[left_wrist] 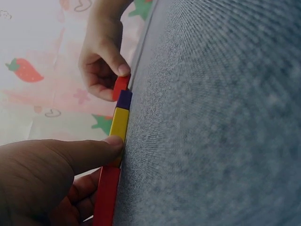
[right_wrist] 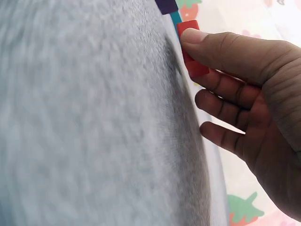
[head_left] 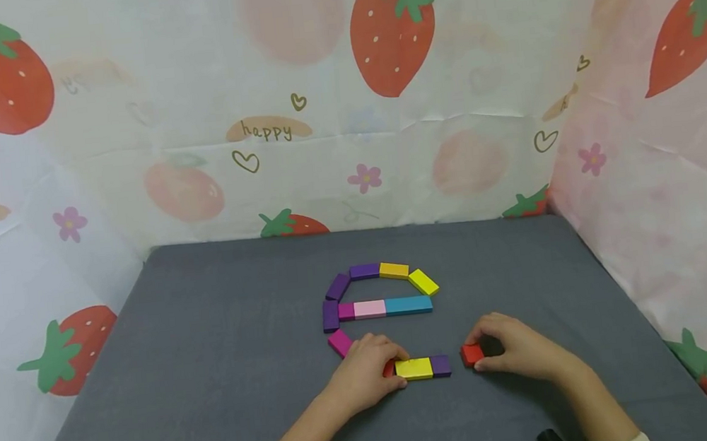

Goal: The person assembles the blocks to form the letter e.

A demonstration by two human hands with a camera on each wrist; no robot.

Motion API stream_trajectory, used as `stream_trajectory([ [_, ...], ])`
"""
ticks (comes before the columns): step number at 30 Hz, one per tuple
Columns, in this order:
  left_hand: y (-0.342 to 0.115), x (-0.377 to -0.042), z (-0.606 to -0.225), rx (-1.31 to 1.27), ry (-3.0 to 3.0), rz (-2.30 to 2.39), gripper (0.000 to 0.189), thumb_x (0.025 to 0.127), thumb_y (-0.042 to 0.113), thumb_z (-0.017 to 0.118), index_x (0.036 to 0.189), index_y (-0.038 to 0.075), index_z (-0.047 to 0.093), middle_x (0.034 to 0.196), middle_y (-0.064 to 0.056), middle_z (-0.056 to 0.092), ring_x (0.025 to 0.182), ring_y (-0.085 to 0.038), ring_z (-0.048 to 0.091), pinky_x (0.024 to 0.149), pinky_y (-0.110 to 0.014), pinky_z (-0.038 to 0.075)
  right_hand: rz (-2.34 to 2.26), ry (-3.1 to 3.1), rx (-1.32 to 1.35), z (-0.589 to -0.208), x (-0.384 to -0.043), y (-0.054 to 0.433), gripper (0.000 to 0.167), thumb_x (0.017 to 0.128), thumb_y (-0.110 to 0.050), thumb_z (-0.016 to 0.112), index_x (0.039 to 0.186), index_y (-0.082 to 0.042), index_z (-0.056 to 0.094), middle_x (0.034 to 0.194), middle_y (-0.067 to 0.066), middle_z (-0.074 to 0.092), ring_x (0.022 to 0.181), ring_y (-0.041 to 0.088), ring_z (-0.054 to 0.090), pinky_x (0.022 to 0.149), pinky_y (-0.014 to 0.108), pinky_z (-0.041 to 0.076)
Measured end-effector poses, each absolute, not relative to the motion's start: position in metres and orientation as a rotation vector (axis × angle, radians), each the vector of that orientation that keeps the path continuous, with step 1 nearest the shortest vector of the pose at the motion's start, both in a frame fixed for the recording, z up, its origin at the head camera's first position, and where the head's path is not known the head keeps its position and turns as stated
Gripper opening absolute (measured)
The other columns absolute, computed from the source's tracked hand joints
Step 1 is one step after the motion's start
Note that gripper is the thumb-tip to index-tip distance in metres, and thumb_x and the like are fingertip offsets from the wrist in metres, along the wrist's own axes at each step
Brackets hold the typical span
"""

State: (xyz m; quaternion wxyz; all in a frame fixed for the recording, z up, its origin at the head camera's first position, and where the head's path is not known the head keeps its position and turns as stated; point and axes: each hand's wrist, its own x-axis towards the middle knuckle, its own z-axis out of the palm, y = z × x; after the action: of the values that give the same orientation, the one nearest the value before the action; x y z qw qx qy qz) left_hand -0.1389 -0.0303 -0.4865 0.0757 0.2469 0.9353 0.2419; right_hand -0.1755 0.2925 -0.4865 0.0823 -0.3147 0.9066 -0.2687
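My left hand [head_left: 367, 374] pinches the yellow block [head_left: 414, 369] near its left end, thumb on the near side. A red block [left_wrist: 107, 193] adjoins it, partly hidden by that hand in the head view. At the yellow block's right end sits a short purple block [head_left: 441, 366]. To the right, my right hand [head_left: 522, 348] holds a small red block [head_left: 471, 355] between thumb and fingers, a short gap from the purple one in the head view. The right wrist view shows the thumb across this red block [right_wrist: 196, 68].
Behind the hands, purple, yellow, magenta, pink and blue blocks form a curved outline with a straight bar [head_left: 408, 306] inside. A magenta block [head_left: 340, 343] leads down toward the left hand. Grey cloth [head_left: 222, 318] covers the table; a strawberry-print curtain [head_left: 335, 158] surrounds it.
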Motion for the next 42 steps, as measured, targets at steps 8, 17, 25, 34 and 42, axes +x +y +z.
stream_trajectory([
  [8,-0.030,-0.142,-0.488,0.733,2.793,0.715,0.034,0.088,0.035,0.082,0.120,0.025,0.074,0.116,0.009,0.068,0.104,-0.011,0.053,0.094,-0.034,0.045,-0.763,2.662,-0.969,-0.487,-0.180,0.282,0.029,0.084,-0.040,0.085,0.108,-0.033,0.069,0.103,-0.020,0.063,0.099,0.006,0.054,0.090,0.037,0.049],
  [17,-0.031,-0.144,-0.492,0.742,2.779,0.722,0.033,0.087,0.036,0.083,0.118,0.026,0.075,0.112,0.010,0.068,0.100,-0.010,0.052,0.093,-0.033,0.044,-0.768,2.635,-0.992,-0.493,-0.180,0.273,0.028,0.083,-0.041,0.085,0.106,-0.035,0.070,0.100,-0.021,0.063,0.098,0.006,0.052,0.090,0.037,0.045],
  [25,-0.031,-0.143,-0.492,0.742,2.761,0.715,0.033,0.087,0.036,0.083,0.118,0.026,0.076,0.110,0.011,0.067,0.099,-0.009,0.051,0.094,-0.034,0.044,-0.774,2.623,-0.980,-0.494,-0.176,0.268,0.028,0.084,-0.044,0.084,0.106,-0.037,0.068,0.100,-0.022,0.062,0.099,0.006,0.051,0.094,0.043,0.041],
  [34,-0.031,-0.145,-0.490,0.768,2.771,0.706,0.034,0.086,0.037,0.083,0.118,0.026,0.076,0.111,0.011,0.068,0.101,-0.009,0.052,0.096,-0.034,0.044,-0.762,2.633,-0.977,-0.491,-0.177,0.267,0.029,0.083,-0.043,0.084,0.105,-0.035,0.068,0.101,-0.022,0.061,0.099,0.006,0.051,0.095,0.045,0.040],
  [42,-0.032,-0.145,-0.487,0.768,2.756,0.700,0.034,0.087,0.037,0.083,0.118,0.025,0.076,0.109,0.012,0.067,0.099,-0.009,0.051,0.096,-0.034,0.044,-0.758,2.619,-1.012,-0.491,-0.178,0.264,0.030,0.084,-0.043,0.083,0.110,-0.036,0.069,0.103,-0.022,0.062,0.100,0.006,0.051,0.095,0.046,0.039],
])
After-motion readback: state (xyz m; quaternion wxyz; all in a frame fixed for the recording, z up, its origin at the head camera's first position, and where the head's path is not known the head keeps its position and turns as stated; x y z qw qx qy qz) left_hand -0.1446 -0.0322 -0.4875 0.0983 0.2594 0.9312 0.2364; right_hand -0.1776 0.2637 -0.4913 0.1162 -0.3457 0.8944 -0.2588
